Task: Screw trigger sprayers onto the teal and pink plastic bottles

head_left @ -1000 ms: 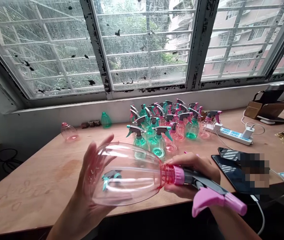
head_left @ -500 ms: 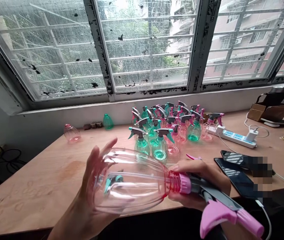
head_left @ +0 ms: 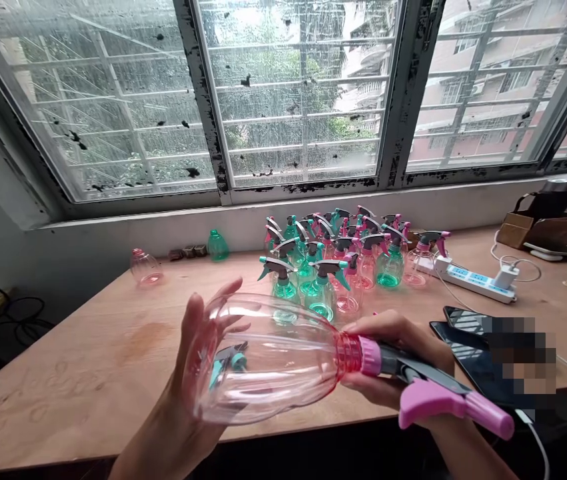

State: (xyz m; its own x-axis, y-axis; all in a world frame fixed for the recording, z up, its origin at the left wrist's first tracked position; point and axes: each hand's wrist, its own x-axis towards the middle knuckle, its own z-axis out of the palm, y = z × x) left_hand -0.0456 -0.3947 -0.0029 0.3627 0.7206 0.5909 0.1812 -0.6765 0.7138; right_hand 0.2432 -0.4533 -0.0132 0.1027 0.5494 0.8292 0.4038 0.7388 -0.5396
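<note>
Up tipped the trigger head (head_left: 436, 393)! Left hand (head_left: 184, 395) cupped the pink bottle (head_left: 273, 360), right hand (head_left: 410, 337) gripped its neck (head_left: 349, 353); spray bottles (head_left: 340, 247) crowded behind.

Btl (head_left: 283, 360) is glossy plastic, tbl (head_left: 88, 367) matt wd.
</note>
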